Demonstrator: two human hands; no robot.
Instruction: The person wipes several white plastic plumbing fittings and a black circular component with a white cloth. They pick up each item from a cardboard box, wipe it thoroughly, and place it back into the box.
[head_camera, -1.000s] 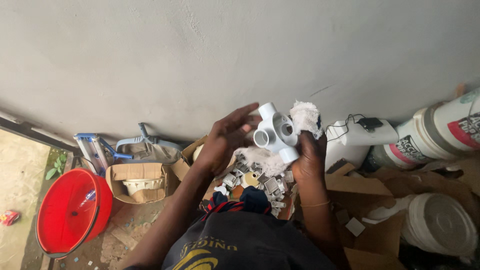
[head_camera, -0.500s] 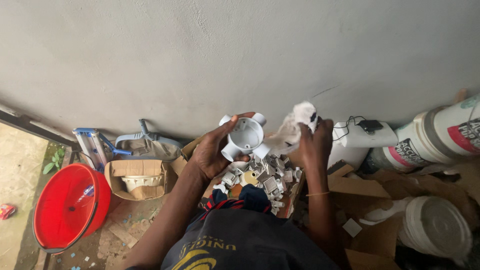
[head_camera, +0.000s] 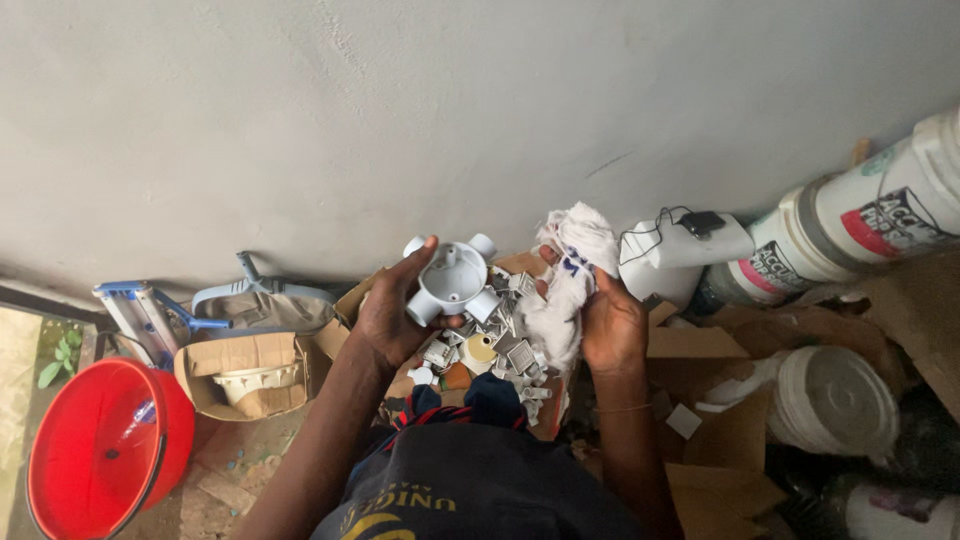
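Note:
My left hand grips a round white plastic junction box with short pipe stubs around its rim, its open side facing me. My right hand holds a crumpled white cloth just to the right of the box, a small gap between them. Below both hands lies a heap of small white and grey plastic fittings in a cardboard box. My dark shirt fills the lower middle of the view.
A grey wall rises behind. A red bucket stands at lower left, next to an open carton and a blue-framed tool. White paint buckets lie at right, with a white pail and cardboard scraps.
My left hand has turned the junction box so its open side faces me. My right hand has drawn the cloth away from the box to the right.

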